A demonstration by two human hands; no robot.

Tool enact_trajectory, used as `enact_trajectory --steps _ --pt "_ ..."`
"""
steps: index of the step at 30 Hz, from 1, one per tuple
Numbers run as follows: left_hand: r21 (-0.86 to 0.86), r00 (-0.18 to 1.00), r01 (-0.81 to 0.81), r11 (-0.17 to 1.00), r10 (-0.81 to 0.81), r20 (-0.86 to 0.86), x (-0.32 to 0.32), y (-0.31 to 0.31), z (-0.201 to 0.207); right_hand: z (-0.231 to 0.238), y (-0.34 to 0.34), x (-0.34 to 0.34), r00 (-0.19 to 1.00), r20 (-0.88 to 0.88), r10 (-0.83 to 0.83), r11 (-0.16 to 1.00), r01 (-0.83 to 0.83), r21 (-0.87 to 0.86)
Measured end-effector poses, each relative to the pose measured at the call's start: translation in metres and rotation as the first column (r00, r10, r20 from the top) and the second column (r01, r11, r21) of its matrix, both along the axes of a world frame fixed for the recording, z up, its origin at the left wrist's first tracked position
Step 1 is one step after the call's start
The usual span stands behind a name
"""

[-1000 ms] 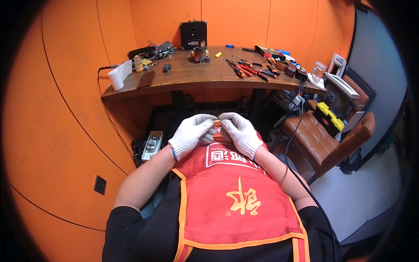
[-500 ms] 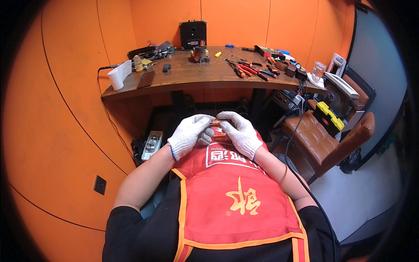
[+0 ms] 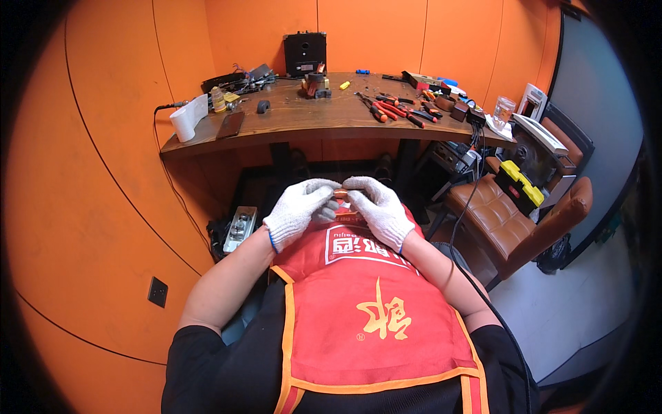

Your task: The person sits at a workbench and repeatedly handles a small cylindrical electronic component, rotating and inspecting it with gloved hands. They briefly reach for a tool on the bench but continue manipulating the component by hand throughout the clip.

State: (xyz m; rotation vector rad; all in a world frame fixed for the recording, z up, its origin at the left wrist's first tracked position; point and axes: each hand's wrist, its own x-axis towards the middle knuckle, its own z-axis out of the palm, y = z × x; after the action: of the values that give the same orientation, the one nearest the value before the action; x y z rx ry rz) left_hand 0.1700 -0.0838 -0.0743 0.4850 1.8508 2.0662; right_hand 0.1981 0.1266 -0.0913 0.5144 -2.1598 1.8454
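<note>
Both my hands wear white knit gloves and meet over the red apron (image 3: 386, 290) on my lap. A small copper-coloured piece (image 3: 340, 194) sits between them, mostly covered by the fingers; its exact kind cannot be made out. My left hand (image 3: 302, 208) pinches it from the left with thumb and fingers. From the other side my right hand (image 3: 376, 209) grips it, thumb and index finger closed together.
Ahead stands a wooden desk (image 3: 289, 117) with several red-handled pliers (image 3: 393, 110), a paper roll (image 3: 185, 124), a black box (image 3: 305, 54) and a motor-like part (image 3: 316, 85). At right, a brown chair (image 3: 493, 207) carries a yellow-black toolbox (image 3: 518, 186). A cable hangs beside my right arm.
My left fingers have shifted slightly and curled in behind the thumb. The copper-coloured piece has turned a little between my hands, which stay in nearly the same place.
</note>
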Motion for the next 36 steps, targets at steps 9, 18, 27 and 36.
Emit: enact_trajectory --steps 9,18,27,36 --pt "-0.065 1.000 0.000 0.998 0.000 0.000 0.002 -0.001 0.001 -0.002 0.004 -0.003 1.000 -0.014 -0.022 0.994 0.024 0.109" --pt "-0.041 0.996 -0.005 0.999 0.001 -0.092 0.003 0.000 0.002 0.002 0.009 -0.001 0.979 0.200 0.048 0.999 -0.045 -0.022" --pt "-0.109 0.997 0.070 0.992 -0.067 0.036 0.001 -0.005 0.005 -0.004 0.006 -0.005 0.999 -0.013 -0.045 0.992 0.046 0.119" --pt "-0.168 0.996 0.078 0.983 -0.086 -0.038 -0.004 -0.015 0.011 -0.003 0.003 -0.003 0.999 0.037 -0.021 1.000 0.021 0.022"
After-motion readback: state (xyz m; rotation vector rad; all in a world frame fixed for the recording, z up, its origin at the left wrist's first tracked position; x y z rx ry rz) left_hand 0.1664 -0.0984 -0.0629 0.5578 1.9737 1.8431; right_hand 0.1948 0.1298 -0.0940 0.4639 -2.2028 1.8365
